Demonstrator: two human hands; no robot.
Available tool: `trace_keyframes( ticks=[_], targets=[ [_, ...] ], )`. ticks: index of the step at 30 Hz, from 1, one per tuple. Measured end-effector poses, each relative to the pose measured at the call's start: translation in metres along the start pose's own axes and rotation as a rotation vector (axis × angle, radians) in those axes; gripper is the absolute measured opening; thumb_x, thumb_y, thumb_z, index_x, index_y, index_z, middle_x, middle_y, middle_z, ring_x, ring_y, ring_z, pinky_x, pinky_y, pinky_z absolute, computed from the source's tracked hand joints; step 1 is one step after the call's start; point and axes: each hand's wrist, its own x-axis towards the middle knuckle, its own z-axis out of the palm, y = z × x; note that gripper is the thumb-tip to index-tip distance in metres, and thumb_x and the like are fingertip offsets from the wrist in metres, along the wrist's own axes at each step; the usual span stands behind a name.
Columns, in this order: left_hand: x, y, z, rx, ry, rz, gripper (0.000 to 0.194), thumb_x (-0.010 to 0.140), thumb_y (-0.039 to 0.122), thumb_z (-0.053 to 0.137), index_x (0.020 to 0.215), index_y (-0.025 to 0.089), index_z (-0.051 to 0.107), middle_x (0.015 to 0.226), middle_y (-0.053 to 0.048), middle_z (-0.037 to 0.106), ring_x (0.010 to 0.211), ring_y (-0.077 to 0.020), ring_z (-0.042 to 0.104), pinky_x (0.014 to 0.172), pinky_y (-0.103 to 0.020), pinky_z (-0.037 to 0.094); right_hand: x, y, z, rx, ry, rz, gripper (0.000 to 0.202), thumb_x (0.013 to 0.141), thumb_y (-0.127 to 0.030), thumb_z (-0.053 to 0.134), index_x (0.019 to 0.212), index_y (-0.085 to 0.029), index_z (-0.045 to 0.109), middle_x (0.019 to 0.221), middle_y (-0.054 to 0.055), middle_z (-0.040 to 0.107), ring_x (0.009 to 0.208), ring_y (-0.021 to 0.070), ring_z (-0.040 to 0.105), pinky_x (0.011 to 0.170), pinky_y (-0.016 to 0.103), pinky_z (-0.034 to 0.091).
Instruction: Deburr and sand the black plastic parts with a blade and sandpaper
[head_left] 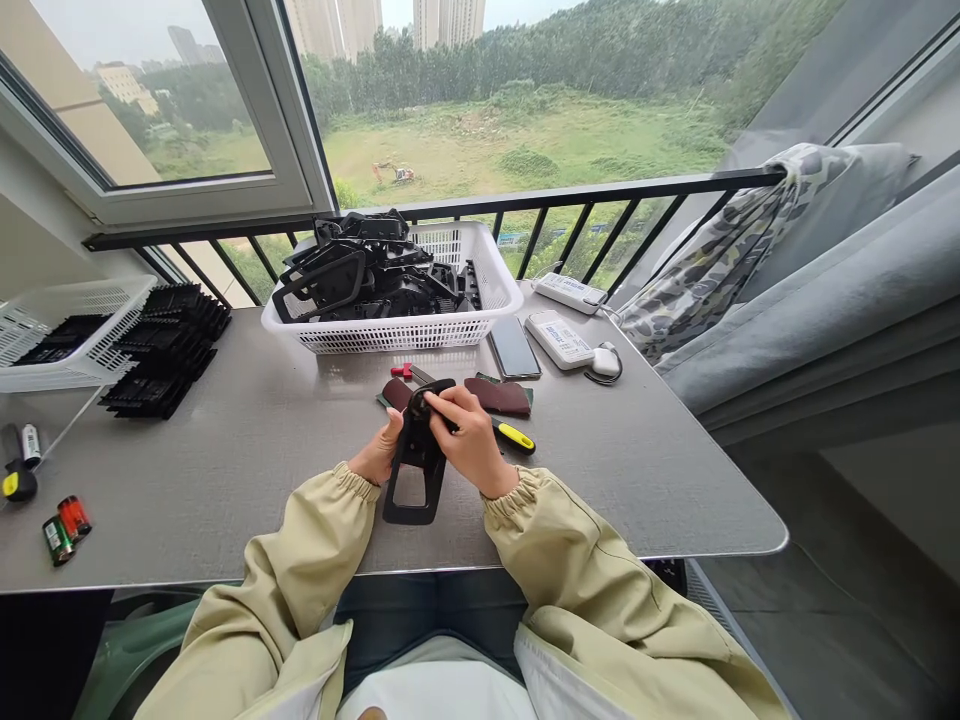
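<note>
A black plastic frame part (421, 455) with a rectangular opening at its lower end is held upright above the table's front middle. My left hand (381, 450) grips its left side, thumb up along the edge. My right hand (466, 432) has its fingertips pressed on the upper part of the piece; whether they pinch something small there is hidden. Behind my hands lie a dark red sanding pad (501, 396), a second red pad (397, 393) and a tool with a yellow-ended handle (514, 436).
A white basket (390, 337) heaped with black parts stands at the back. Stacked black parts (165, 345) lean by another white basket (120, 320) at left. Batteries (66, 530) lie front left; a phone (514, 348) and white devices (559, 340) lie back right.
</note>
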Motion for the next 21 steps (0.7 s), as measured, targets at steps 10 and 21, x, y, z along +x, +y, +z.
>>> trace_keyframes(
  ticks=[10, 21],
  targets=[
    [-0.009, 0.014, 0.023, -0.040, 0.038, 0.029, 0.077, 0.075, 0.072, 0.057, 0.122, 0.012, 0.063, 0.103, -0.011, 0.072, 0.106, -0.0254, 0.067, 0.086, -0.030, 0.054, -0.005, -0.013, 0.007, 0.093, -0.147, -0.165, 0.019, 0.089, -0.014, 0.055, 0.092, -0.022, 0.072, 0.080, 0.005, 0.066, 0.077, 0.0188, 0.062, 0.075, 0.036, 0.053],
    [-0.004, 0.007, 0.027, -0.088, 0.228, 0.053, 0.058, 0.087, 0.062, 0.052, 0.099, 0.010, 0.073, 0.082, -0.008, 0.071, 0.079, -0.0185, 0.068, 0.074, -0.027, 0.054, -0.007, -0.014, 0.004, 0.186, -0.114, -0.120, 0.028, 0.094, -0.014, 0.051, 0.113, -0.023, 0.069, 0.092, 0.007, 0.063, 0.087, 0.0191, 0.061, 0.075, 0.035, 0.054]
  ],
)
